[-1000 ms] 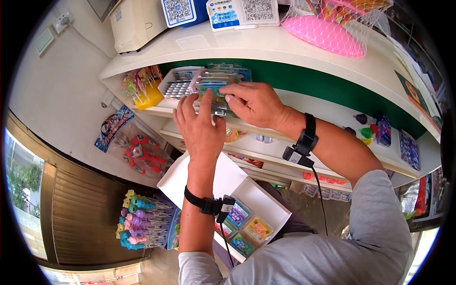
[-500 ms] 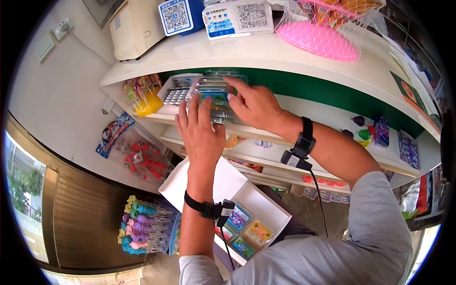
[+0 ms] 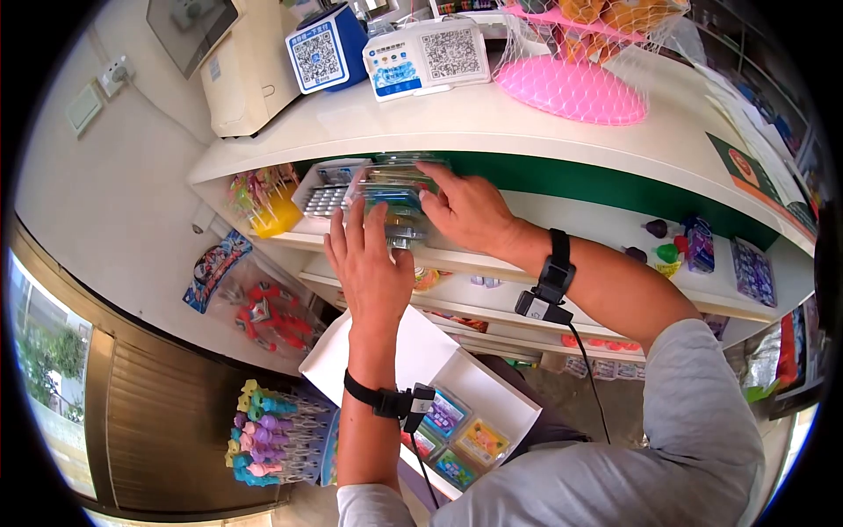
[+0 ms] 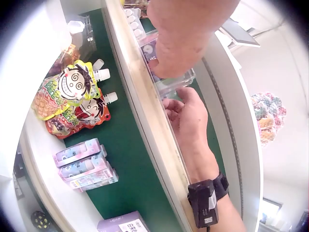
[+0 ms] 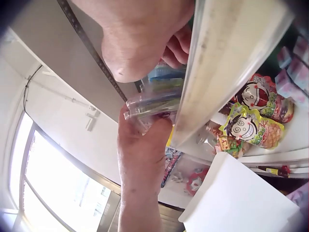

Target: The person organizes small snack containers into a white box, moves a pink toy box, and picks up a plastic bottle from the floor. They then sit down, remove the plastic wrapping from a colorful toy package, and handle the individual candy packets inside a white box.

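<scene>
Clear plastic cases, standing one behind another on the shelf, sit in the upper middle of the head view, and both hands are at them. Nearest, in the lower middle, an open white box lies at the person's lap, with four flat coloured packs in it, the red one partly hidden by a cable. Beyond it, at the centre, the left hand has its fingers spread and nearly straight, tips at the left side of the row; the right wrist view shows the cases between that thumb and fingers. The right hand, right of centre, has its index finger extended and thumb apart from it, both at the right edge of the row; whether they pinch a case I cannot tell. The step in hand looks like squaring the row on the shelf, and the next move seems to call for light, even pressure from both sides, so that no slick case tips or slides. The cases are transparent and glossy, with blue and green showing through; print inside is too blurred to read. Just left of them is a small carton of silver pieces; farther up, the white counter carries QR-code stands.
</scene>
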### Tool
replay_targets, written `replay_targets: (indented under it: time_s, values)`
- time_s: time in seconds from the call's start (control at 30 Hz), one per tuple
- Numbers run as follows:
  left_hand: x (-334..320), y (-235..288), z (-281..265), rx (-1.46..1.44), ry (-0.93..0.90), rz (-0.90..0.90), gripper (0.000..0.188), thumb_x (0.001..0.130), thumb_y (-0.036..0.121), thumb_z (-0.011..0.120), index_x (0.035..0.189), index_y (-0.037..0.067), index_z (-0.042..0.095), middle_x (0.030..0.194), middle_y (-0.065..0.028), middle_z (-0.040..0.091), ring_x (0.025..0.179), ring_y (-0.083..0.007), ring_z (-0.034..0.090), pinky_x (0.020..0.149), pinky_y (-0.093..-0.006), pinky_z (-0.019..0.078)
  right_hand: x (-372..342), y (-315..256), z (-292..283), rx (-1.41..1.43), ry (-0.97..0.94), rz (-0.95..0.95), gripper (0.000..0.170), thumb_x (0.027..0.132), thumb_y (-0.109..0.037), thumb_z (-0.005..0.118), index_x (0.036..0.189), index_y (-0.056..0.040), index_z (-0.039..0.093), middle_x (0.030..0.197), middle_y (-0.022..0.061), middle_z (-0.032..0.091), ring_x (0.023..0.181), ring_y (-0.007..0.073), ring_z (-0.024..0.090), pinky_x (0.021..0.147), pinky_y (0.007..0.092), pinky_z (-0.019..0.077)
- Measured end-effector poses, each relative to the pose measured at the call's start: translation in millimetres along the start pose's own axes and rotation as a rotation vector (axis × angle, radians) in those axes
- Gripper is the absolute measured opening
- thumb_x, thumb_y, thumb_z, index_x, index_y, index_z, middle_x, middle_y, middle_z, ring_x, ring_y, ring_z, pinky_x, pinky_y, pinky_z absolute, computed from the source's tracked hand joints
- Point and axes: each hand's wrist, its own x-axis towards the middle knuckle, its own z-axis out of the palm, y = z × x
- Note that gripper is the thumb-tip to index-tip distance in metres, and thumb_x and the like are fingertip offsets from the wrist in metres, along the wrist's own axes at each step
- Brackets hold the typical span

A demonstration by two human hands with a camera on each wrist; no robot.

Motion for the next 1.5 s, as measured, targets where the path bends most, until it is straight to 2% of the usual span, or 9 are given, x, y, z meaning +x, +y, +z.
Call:
replay_targets:
  time_s: [0.17, 0.77, 0.97, 1.07, 1.17, 1.27, 1.3, 1.43, 1.5]
  values:
    - [-1.3, -2.8, 1.7, -0.03, -0.005, 0.008, 0.065, 0.079, 0.007, 0.069, 0.142, 0.009, 0.058, 0.155, -0.018, 0.05, 0.151, -0.0462, 0.037, 0.121, -0.0664, 0.0275, 0.5, 2.5, -2.0, -0.002, -0.071, -0.041, 0.051, 0.1, -0.025, 0.063, 0.146, -0.0064, 0.058, 0.075, 0.0181, 0.072, 0.066, 0.0388, 0.071, 0.063, 0.0472, 0.0566]
    - [-0.6, -0.4, -0.4, -0.032, 0.002, 0.002, 0.064, 0.077, 0.006, 0.069, 0.14, 0.009, 0.058, 0.154, -0.0179, 0.05, 0.15, -0.0463, 0.037, 0.123, -0.0652, 0.0271, 4.1, 5.2, -2.7, 0.002, -0.019, 0.144, 0.05, 0.099, -0.024, 0.063, 0.142, 0.0007, 0.057, 0.076, 0.0211, 0.071, 0.069, 0.042, 0.071, 0.065, 0.0494, 0.0562]
    - [-1.6, -2.0, 1.4, -0.052, 0.032, 0.019, 0.068, 0.077, 0.002, 0.068, 0.144, 0.008, 0.055, 0.157, -0.0253, 0.044, 0.15, -0.0483, 0.036, 0.123, -0.0607, 0.0305, 8.3, 2.2, -6.0, 0.04, -0.057, 0.198, 0.054, 0.098, -0.028, 0.06, 0.144, 0.0001, 0.054, 0.078, 0.0224, 0.073, 0.072, 0.0456, 0.071, 0.07, 0.0554, 0.0584]
    - [-3.3, -4.7, 6.0, -0.13, 0.133, -0.009, 0.075, 0.078, 0.0, 0.066, 0.151, 0.005, 0.049, 0.159, -0.0306, 0.039, 0.151, -0.0518, 0.034, 0.124, -0.0591, 0.0309, 6.1, 5.4, -2.0, 0.046, 0.014, 0.14, 0.052, 0.097, -0.028, 0.062, 0.142, -0.0023, 0.056, 0.073, 0.0176, 0.071, 0.068, 0.0415, 0.071, 0.066, 0.0524, 0.0576]
    - [-4.0, -9.4, 7.6, -0.38, 0.19, -0.215, 0.084, 0.081, 0.002, 0.067, 0.16, 0.003, 0.037, 0.161, -0.0328, 0.038, 0.153, -0.0484, 0.034, 0.124, -0.053, 0.0321, 3.5, -5.9, -10.4, 0.115, 0.028, -0.033, 0.05, 0.096, -0.035, 0.068, 0.134, -0.0047, 0.057, 0.069, 0.0119, 0.068, 0.063, 0.0363, 0.07, 0.061, 0.0478, 0.0556]
    - [-4.3, -20.9, 9.6, -0.784, 0.053, -0.444, 0.09, 0.086, 0.007, 0.068, 0.166, 0.001, 0.027, 0.164, -0.0324, 0.036, 0.156, -0.0414, 0.034, 0.124, -0.0457, 0.0321, -2.1, -15.6, -19.7, 0.086, -0.044, -0.215, 0.05, 0.09, -0.032, 0.08, 0.127, -0.0061, 0.059, 0.074, 0.0062, 0.063, 0.057, 0.0244, 0.064, 0.057, 0.0365, 0.0514]
    - [-2.8, -22.0, 11.0, -0.834, 0.03, -0.497, 0.091, 0.088, 0.009, 0.067, 0.168, 0.002, 0.022, 0.161, -0.0306, 0.041, 0.15, -0.0345, 0.044, 0.115, -0.0407, 0.0433, -1.7, -18.0, -21.5, 0.056, -0.06, -0.255, 0.051, 0.088, -0.038, 0.084, 0.12, -0.0083, 0.059, 0.077, 0.0065, 0.063, 0.058, 0.0251, 0.064, 0.056, 0.0371, 0.0506]
    - [-7.9, -24.9, 15.0, -0.914, -0.014, -0.529, 0.086, 0.089, 0.008, 0.065, 0.166, 0.001, 0.027, 0.153, -0.0244, 0.054, 0.132, -0.0287, 0.061, 0.091, -0.0355, 0.0579, -1.6, -15.8, -14.6, -0.033, -0.123, -0.281, 0.05, 0.085, -0.042, 0.087, 0.105, -0.0097, 0.055, 0.074, 0.0067, 0.063, 0.06, 0.0266, 0.065, 0.057, 0.0385, 0.0506]
    - [-6.8, -28.1, 16.9, -0.965, -0.053, -0.475, 0.082, 0.089, 0.007, 0.064, 0.164, 0.0, 0.031, 0.152, -0.0235, 0.054, 0.133, -0.0284, 0.06, 0.091, -0.0361, 0.058, -1.3, -13.0, -12.6, -0.048, -0.191, -0.202, 0.051, 0.084, -0.044, 0.088, 0.099, -0.0103, 0.052, 0.072, 0.0068, 0.063, 0.06, 0.0277, 0.065, 0.057, 0.0389, 0.0508]
